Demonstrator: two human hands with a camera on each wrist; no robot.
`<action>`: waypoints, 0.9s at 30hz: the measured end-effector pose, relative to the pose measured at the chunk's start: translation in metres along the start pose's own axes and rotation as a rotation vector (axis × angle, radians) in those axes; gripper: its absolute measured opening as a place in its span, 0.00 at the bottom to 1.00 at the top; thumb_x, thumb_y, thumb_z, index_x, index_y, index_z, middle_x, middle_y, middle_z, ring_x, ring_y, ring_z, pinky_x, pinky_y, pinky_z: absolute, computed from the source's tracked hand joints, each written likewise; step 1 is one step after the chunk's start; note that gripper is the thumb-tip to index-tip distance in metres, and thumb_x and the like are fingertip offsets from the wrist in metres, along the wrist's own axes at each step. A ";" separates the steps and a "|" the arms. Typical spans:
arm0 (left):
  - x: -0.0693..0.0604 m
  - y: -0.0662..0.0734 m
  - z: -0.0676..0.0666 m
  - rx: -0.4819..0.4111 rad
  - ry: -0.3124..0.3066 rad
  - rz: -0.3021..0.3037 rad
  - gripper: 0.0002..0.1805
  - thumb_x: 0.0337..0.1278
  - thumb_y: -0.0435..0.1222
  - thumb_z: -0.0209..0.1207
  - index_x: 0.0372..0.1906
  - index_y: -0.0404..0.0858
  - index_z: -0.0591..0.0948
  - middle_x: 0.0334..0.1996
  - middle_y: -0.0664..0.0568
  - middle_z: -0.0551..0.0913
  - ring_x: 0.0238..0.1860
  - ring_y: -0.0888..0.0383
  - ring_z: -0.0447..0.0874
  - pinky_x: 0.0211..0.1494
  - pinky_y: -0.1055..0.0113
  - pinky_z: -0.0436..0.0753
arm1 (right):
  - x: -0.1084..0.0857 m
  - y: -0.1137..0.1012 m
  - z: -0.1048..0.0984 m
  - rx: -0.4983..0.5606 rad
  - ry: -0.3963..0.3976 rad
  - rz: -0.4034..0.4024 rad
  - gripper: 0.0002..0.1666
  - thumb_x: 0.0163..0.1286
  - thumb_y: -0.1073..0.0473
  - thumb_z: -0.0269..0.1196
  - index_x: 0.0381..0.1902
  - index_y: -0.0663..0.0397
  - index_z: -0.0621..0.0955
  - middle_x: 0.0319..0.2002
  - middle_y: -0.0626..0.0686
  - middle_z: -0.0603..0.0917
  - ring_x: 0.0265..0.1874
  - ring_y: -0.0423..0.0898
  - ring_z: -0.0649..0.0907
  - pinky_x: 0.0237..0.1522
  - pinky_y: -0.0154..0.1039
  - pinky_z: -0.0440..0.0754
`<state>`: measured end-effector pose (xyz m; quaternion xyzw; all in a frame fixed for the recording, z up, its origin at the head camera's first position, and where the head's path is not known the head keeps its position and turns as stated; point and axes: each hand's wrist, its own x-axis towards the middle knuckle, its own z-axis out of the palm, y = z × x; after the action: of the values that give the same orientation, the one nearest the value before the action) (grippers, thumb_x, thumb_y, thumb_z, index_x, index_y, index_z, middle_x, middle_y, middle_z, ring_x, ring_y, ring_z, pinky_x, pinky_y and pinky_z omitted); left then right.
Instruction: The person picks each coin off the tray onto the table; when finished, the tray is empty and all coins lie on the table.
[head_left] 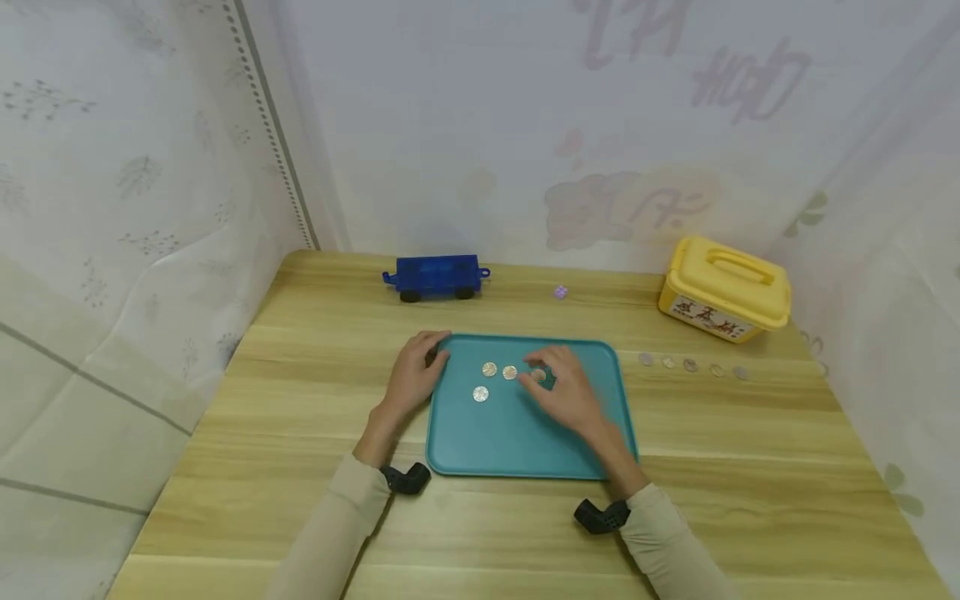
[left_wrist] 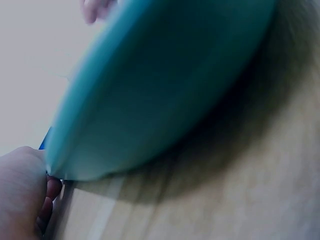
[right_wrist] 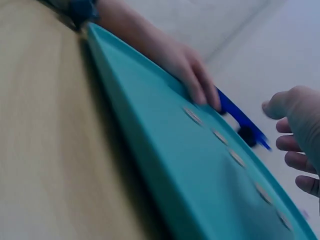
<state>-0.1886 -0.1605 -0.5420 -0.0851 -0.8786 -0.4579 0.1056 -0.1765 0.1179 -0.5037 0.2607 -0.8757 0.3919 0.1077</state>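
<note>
A teal tray [head_left: 517, 442] lies on the table with several coins [head_left: 481, 394] in it, most in a rough row toward its far side. My left hand [head_left: 414, 371] holds the tray's far left corner, thumb on the inner side of the rim; in the left wrist view its fingers [left_wrist: 53, 187] curl below the rim. Above the coins hovers my right hand [head_left: 566, 393], partly covering one coin [head_left: 538, 376]. In the right wrist view the right thumb [right_wrist: 277, 105] stands apart from the loosely bent fingers, with nothing between them. The coins [right_wrist: 237, 158] there lie flat on the tray.
More coins [head_left: 690, 365] form a row on the table right of the tray. Behind them stands a yellow lidded box [head_left: 723, 287] with a handle. At the back are a blue toy wagon [head_left: 437, 276] and a small purple piece [head_left: 560, 292]. Curtains hang around the table.
</note>
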 end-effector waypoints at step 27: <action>-0.001 0.003 0.000 0.003 0.011 0.011 0.20 0.68 0.33 0.59 0.63 0.37 0.79 0.55 0.44 0.82 0.44 0.51 0.75 0.48 0.58 0.75 | 0.000 -0.035 0.055 -0.054 -0.278 0.067 0.10 0.69 0.56 0.67 0.44 0.53 0.81 0.44 0.52 0.78 0.45 0.48 0.74 0.51 0.45 0.75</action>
<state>-0.1872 -0.1586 -0.5402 -0.0870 -0.8781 -0.4567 0.1132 -0.1567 0.0577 -0.5181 0.2802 -0.9005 0.3318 -0.0206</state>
